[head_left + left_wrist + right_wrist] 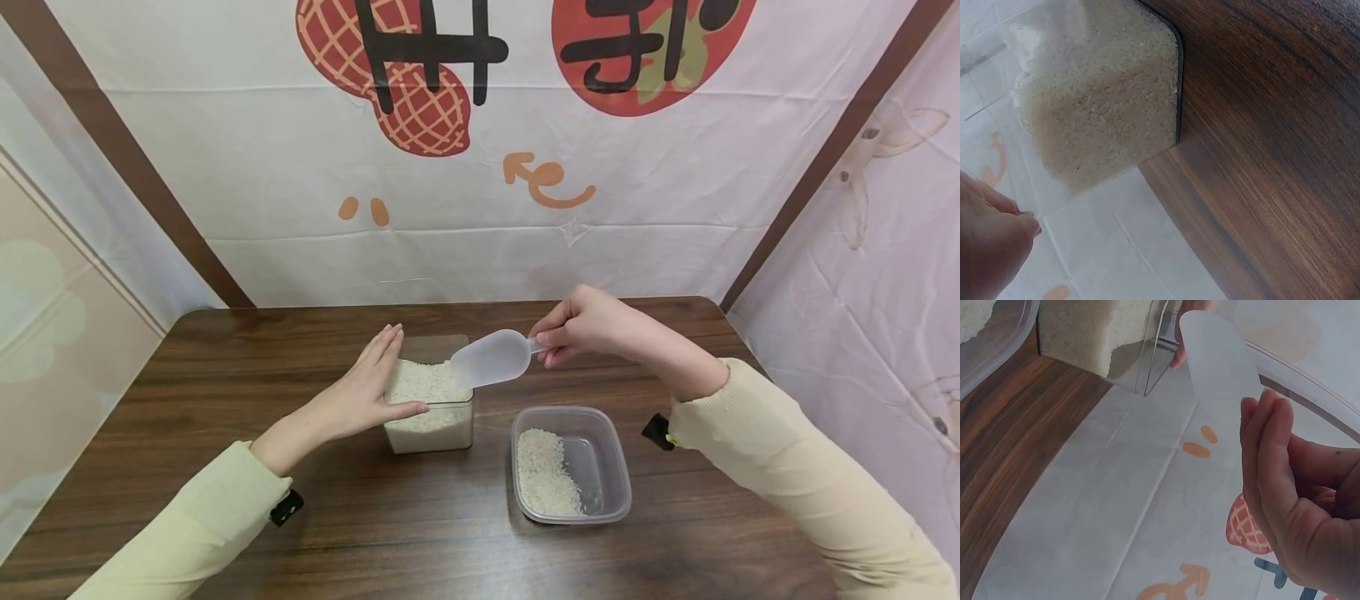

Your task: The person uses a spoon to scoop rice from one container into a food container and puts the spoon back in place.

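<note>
My right hand (581,329) holds a translucent white scoop (491,358) by its short handle, pinched between thumb and fingers. The bowl of the scoop tilts to the left, its tip over the right side of a clear square container (467,433). White rice (420,382) fills much of that container. On the container's left side lies my left hand (360,396), fingers stretched toward the back and thumb along the front rim. In the left wrist view, rice (1104,119) shows through the clear wall, with the fingertips beside its edge.
A shallow clear plastic tub (618,471) stands in front and to the right, with loose rice (546,475) heaped on its left half. Both stand on a dark wooden table (360,533). A printed white cloth (465,267) hangs behind the table.
</note>
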Available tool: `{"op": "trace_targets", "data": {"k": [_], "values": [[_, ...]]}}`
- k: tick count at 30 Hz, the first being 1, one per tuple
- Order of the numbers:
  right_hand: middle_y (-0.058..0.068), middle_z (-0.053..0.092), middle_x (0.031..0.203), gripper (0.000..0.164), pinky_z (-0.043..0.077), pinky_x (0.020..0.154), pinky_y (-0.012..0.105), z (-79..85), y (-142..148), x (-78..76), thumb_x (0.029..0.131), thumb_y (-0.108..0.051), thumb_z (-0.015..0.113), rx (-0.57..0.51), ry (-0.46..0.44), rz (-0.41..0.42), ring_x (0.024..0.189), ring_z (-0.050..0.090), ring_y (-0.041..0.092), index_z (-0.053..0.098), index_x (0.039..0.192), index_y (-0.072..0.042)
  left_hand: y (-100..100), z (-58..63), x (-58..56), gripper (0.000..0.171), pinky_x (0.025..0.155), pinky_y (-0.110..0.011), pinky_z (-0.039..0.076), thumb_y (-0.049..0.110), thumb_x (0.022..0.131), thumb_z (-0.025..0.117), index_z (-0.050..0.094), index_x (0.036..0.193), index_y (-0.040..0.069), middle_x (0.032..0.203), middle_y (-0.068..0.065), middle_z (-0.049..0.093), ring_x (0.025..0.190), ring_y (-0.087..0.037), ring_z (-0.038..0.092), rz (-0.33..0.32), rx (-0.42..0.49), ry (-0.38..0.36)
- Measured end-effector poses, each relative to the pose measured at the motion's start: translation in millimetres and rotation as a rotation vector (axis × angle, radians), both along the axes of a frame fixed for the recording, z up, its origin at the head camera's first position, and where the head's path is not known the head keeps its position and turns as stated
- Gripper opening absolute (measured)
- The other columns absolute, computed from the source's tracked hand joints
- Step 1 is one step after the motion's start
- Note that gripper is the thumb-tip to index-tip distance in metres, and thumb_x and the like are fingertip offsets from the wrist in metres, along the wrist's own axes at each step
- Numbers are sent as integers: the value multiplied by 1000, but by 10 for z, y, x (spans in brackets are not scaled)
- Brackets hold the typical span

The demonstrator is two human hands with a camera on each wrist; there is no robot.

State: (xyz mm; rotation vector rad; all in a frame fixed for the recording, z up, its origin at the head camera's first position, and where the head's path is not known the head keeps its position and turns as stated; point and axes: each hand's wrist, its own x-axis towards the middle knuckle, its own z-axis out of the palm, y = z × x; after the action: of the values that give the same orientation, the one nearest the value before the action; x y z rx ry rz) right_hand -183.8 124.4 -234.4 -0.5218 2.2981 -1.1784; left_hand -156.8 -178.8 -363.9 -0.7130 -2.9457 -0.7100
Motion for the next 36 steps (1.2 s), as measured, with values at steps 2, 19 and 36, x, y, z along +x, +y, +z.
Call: {"op": "trace_targets", "data": {"k": [2, 19, 36], "values": [[16, 67, 74, 20, 54, 69, 31, -13, -34, 2, 85, 4, 58, -1, -2, -7, 60, 62, 9, 63, 101, 16, 2, -1, -2, 109, 107, -49, 17, 56, 75, 64, 7, 142, -8, 151, -17, 4, 139, -28, -1, -2, 0, 0], [13, 69, 79, 16, 54, 68, 28, -123, -247, -40, 84, -4, 63, 118, 86, -9, 61, 66, 13, 70, 95, 5, 3, -13, -8, 110, 107, -50, 16, 55, 75, 65, 8, 142, -10, 150, -18, 4, 138, -30, 0, -5, 1, 8], [2, 68, 64, 11, 51, 64, 20, -135, -477, -45, 82, -9, 65, 277, 201, -14, 58, 65, 9, 74, 87, -5, 16, -9, -8, 109, 107, -50, 16, 54, 74, 67, 9, 142, -10, 150, -18, 6, 138, -29, 0, 0, 1, 17]]}}
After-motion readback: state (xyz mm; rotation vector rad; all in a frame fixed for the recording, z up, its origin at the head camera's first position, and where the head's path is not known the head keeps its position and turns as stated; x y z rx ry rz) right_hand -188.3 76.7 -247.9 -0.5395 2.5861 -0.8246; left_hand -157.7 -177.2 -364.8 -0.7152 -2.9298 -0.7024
